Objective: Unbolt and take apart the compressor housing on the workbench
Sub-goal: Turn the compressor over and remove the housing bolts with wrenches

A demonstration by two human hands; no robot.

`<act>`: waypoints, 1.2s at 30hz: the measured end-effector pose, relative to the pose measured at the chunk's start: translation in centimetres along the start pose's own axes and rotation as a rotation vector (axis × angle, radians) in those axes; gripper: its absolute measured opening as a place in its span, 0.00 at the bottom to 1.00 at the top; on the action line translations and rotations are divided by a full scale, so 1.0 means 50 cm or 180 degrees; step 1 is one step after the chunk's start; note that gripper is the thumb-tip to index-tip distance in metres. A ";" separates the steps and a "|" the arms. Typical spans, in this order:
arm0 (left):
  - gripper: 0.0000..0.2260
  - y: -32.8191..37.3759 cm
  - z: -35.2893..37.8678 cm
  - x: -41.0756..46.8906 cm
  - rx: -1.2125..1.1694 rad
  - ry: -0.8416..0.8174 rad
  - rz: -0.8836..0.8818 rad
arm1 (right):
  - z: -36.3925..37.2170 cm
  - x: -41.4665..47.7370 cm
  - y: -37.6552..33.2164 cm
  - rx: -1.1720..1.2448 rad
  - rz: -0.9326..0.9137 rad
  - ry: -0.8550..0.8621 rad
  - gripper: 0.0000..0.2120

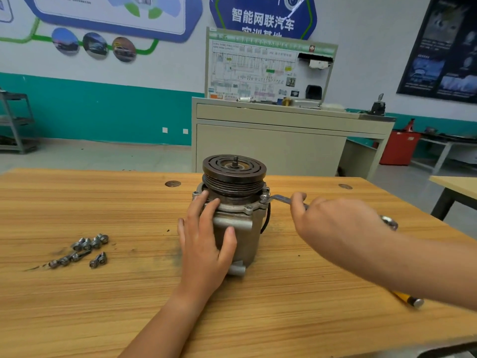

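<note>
The compressor (240, 215) stands upright in the middle of the wooden workbench (103, 306), its dark grooved pulley (234, 174) on top. My left hand (206, 241) lies against the housing's left side, fingers spread and reaching the flange, thumb on the front. My right hand (333, 223) grips a metal wrench (280, 198). The wrench head sits on a bolt (264, 197) at the right of the flange. The wrench's other end (389, 222) pokes out behind my hand.
Several removed bolts (85, 250) lie loose on the bench to the left. A yellow-handled tool (409, 299) shows under my right forearm. Two round plugs (173, 183) mark the tabletop. A beige training cabinet (271, 140) stands beyond the bench, another table (454, 187) at right.
</note>
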State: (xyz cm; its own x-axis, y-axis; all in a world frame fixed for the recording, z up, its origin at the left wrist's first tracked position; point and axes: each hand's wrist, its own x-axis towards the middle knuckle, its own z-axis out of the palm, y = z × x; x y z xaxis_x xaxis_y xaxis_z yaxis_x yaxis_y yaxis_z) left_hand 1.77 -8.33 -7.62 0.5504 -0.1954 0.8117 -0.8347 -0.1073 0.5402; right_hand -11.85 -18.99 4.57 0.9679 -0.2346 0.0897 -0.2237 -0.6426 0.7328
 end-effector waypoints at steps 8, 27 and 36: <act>0.21 -0.012 -0.004 0.001 0.0124 -0.0075 0.0158 | 0.105 0.114 0.102 -0.0073 -0.0266 0.0579 0.22; 0.20 -0.023 -0.002 -0.002 0.0193 -0.0143 0.0203 | 0.106 0.010 0.065 0.1112 0.0381 0.0932 0.21; 0.21 -0.028 0.001 -0.002 0.0095 -0.0093 0.0108 | 0.012 0.029 0.023 0.0579 0.0161 0.0208 0.19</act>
State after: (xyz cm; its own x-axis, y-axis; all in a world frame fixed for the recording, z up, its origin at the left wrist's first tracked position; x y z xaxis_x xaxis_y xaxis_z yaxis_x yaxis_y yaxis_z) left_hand 2.86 -8.21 -8.48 0.5214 -0.2278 0.8223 -0.8532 -0.1290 0.5053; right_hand -10.78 -20.50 5.12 0.9590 -0.2258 0.1712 -0.2833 -0.7538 0.5929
